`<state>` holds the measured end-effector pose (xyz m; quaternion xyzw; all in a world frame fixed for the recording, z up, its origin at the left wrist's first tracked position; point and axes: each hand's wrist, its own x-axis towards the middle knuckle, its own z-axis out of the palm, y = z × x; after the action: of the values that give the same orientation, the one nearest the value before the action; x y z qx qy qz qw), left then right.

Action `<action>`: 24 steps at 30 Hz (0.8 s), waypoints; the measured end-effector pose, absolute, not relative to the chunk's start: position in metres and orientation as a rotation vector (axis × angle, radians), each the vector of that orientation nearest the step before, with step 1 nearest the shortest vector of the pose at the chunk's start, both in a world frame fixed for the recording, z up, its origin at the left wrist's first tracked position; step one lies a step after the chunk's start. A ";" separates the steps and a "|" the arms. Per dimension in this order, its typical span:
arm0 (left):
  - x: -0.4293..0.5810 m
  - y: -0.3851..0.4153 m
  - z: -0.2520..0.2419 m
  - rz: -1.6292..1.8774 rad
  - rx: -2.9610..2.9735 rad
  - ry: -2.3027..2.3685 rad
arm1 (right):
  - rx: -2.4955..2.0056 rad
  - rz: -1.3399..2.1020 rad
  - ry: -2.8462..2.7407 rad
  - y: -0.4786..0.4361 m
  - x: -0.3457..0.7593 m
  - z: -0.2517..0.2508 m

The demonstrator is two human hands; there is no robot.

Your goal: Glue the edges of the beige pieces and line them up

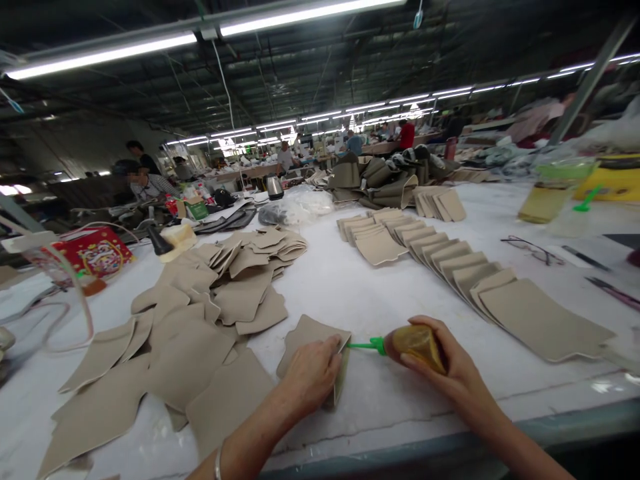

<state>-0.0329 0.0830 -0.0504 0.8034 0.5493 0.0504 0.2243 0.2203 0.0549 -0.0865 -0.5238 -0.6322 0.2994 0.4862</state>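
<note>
My right hand (445, 363) wraps round a squeeze bottle (413, 347) of amber liquid with a green nozzle. The bottle is tipped on its side, and its nozzle tip meets the right edge of a beige cut piece (303, 337). My left hand (315, 370) presses on that piece, fingers bent at its edge, where a folded-back part shows a lighter underside. To the left lies a loose heap of similar beige pieces (187, 353). On the right, more pieces (540, 313) are fanned out in an overlapping row.
Eyeglasses (533, 250), a pen (585, 258) and scissors (615, 291) lie at the right. Behind them stands a container of yellowish liquid (547, 197). A red patterned box (95, 253) is at the left; clear plastic bags (300, 205) and dark piled pieces (375, 177) are farther back. Several people work beyond.
</note>
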 end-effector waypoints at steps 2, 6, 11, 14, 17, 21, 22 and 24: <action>-0.033 0.083 -0.050 0.149 2.209 1.513 | -1.237 0.774 -1.572 0.053 0.221 -0.088; -0.032 0.083 -0.049 0.154 2.206 1.504 | -1.167 0.872 -1.633 0.051 0.222 -0.089; -0.032 0.083 -0.048 0.152 2.189 1.503 | -1.208 0.756 -1.571 0.056 0.225 -0.089; -0.033 0.083 -0.048 0.175 2.178 1.489 | -1.187 0.796 -1.608 0.053 0.225 -0.090; -0.033 0.083 -0.048 0.175 2.180 1.488 | -1.162 0.847 -1.636 0.053 0.225 -0.091; -0.031 0.083 -0.046 0.156 2.172 1.502 | -1.185 0.781 -1.566 0.067 0.225 -0.090; -0.031 0.084 -0.045 0.152 2.165 1.507 | -1.191 0.765 -1.552 0.070 0.225 -0.090; -0.030 0.084 -0.044 0.146 2.153 1.516 | -1.204 0.747 -1.539 0.073 0.225 -0.089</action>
<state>-0.0304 0.0838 -0.0441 0.7907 0.5565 0.0535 0.2495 0.2248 0.0729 -0.0892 -0.4980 -0.6367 0.3089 0.5011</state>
